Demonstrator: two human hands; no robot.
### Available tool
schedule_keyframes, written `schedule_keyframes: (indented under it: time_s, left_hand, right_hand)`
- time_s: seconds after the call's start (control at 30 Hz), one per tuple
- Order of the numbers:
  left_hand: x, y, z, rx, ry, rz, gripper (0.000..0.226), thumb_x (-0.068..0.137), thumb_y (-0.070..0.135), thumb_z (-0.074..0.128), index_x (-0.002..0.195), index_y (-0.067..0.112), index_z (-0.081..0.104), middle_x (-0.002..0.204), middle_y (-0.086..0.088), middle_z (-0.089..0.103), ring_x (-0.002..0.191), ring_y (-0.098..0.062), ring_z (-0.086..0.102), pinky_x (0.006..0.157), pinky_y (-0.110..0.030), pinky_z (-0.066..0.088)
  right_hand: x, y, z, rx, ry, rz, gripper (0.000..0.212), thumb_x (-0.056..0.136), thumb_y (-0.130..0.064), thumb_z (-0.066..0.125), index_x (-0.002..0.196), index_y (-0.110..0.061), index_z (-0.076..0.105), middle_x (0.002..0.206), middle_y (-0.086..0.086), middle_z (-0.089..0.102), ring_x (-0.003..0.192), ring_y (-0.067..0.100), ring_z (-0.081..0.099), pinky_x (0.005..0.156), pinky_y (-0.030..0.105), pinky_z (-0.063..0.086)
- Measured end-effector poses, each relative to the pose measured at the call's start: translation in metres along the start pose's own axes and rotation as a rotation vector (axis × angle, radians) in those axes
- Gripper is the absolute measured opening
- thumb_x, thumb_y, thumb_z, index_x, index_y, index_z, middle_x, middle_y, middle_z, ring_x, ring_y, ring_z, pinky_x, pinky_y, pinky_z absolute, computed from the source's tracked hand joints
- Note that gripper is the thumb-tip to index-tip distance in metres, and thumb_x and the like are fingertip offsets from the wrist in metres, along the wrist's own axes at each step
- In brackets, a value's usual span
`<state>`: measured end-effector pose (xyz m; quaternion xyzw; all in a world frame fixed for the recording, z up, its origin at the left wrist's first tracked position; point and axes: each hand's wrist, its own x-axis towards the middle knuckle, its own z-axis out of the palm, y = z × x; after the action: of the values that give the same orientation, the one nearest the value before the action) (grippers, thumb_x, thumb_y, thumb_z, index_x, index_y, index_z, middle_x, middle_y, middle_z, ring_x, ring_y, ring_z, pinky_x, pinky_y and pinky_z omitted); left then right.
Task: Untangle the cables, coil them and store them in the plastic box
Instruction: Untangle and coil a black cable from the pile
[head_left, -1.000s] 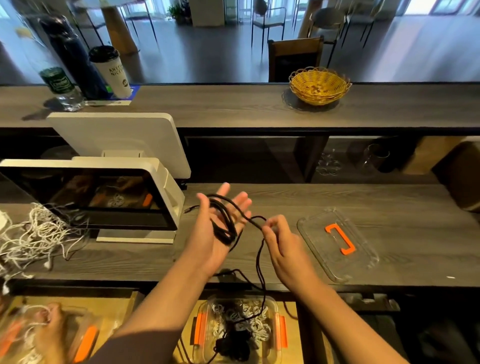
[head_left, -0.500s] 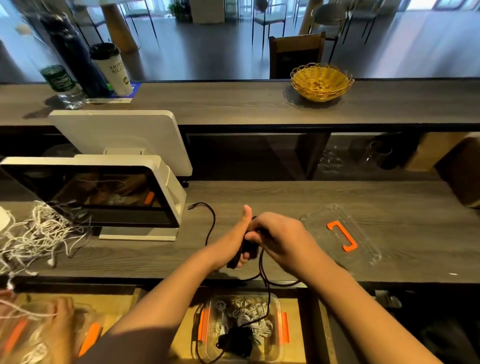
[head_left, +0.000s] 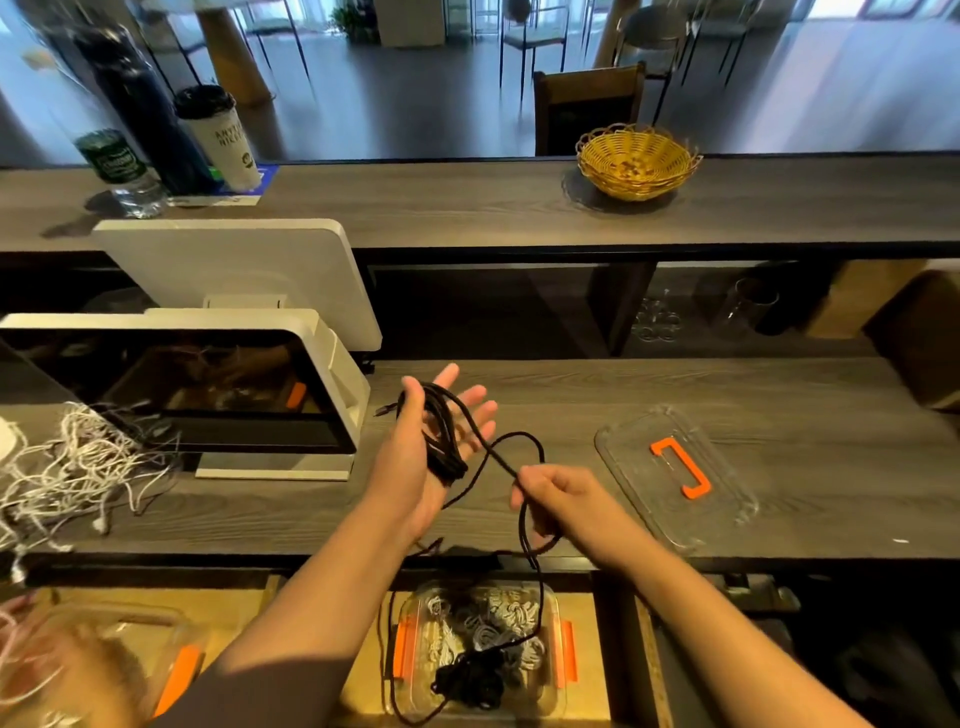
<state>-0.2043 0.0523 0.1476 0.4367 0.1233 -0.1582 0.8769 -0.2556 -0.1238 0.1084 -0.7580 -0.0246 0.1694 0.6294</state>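
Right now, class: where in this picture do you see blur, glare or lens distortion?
In the head view, the counter edge bows, a wide-angle effect; the bottom-left corner is smeared by motion blur; the screen shows dim reflections; the floor beyond is bright with glare; the black cable in the left hand stays fairly sharp.

So there's a grey wood-grain counter (head_left: 597, 395) with a white point-of-sale screen (head_left: 218, 384) standing at the left, a messy heap of white cables (head_left: 67, 473) next to it, and a clear lid with an orange handle (head_left: 675, 473) lying flat on the right. The higher ledge (head_left: 415, 202) behind carries a yellow wicker basket (head_left: 636, 161), a paper cup (head_left: 221, 137) and a water bottle (head_left: 117, 171).
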Motion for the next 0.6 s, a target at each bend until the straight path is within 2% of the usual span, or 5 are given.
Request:
schedule_keyframes:
  time_s: [0.1, 0.23, 0.37, 0.47, 0.6]
  left_hand:
    - [0.003, 0.0, 0.012, -0.206, 0.067, -0.006, 0.051, 0.104, 0.055, 0.032, 0.129, 0.021, 0.062, 0.083, -0.004, 0.069, 0.072, -0.013, 0.066, 0.076, -0.033, 0.057]
    - [0.017, -0.006, 0.015, -0.096, 0.291, 0.142, 0.047, 0.104, 0.055, 0.035, 0.122, 0.023, 0.065, 0.064, 0.003, 0.048, 0.052, -0.007, 0.038, 0.049, -0.021, 0.037]
    - [0.027, -0.007, -0.012, 0.675, 0.343, 0.365, 0.038, 0.101, 0.057, 0.041, 0.106, 0.032, 0.068, 0.061, 0.007, 0.045, 0.053, -0.009, 0.044, 0.051, -0.029, 0.039]
    - [0.023, -0.01, -0.02, 1.261, 0.094, 0.224, 0.058, 0.097, 0.068, 0.028, 0.104, 0.031, 0.072, 0.061, 0.006, 0.052, 0.057, -0.011, 0.053, 0.059, -0.029, 0.042]
    - [-0.001, -0.007, -0.028, 0.956, -0.385, -0.298, 0.086, 0.07, 0.097, 0.017, 0.078, 0.025, 0.064, 0.062, 0.003, 0.057, 0.046, -0.007, 0.047, 0.048, -0.023, 0.04]
  right_hand:
    - [-0.009, -0.004, 0.027, 0.136, -0.022, -0.064, 0.039, 0.1, -0.045, 0.049, 0.073, -0.019, 0.061, 0.069, 0.003, 0.058, 0.076, 0.021, 0.06, 0.092, 0.044, 0.054]
    - [-0.014, -0.014, 0.049, 0.249, -0.126, 0.089, 0.033, 0.106, -0.037, 0.041, 0.096, -0.012, 0.058, 0.056, -0.002, 0.045, 0.045, 0.011, 0.044, 0.05, 0.025, 0.047]
    - [-0.02, -0.025, 0.054, -0.06, -0.193, 0.123, 0.028, 0.106, -0.033, 0.042, 0.104, -0.021, 0.067, 0.055, -0.009, 0.045, 0.044, 0.004, 0.038, 0.045, 0.021, 0.032]
    - [-0.022, -0.044, 0.043, -0.388, -0.131, -0.058, 0.02, 0.102, -0.034, 0.051, 0.098, -0.024, 0.067, 0.068, -0.011, 0.057, 0.056, 0.001, 0.049, 0.056, 0.018, 0.04]
    - [-0.007, -0.061, 0.009, -0.595, 0.007, -0.235, 0.012, 0.097, -0.034, 0.06, 0.097, -0.022, 0.065, 0.083, -0.011, 0.064, 0.069, -0.003, 0.059, 0.063, 0.015, 0.047]
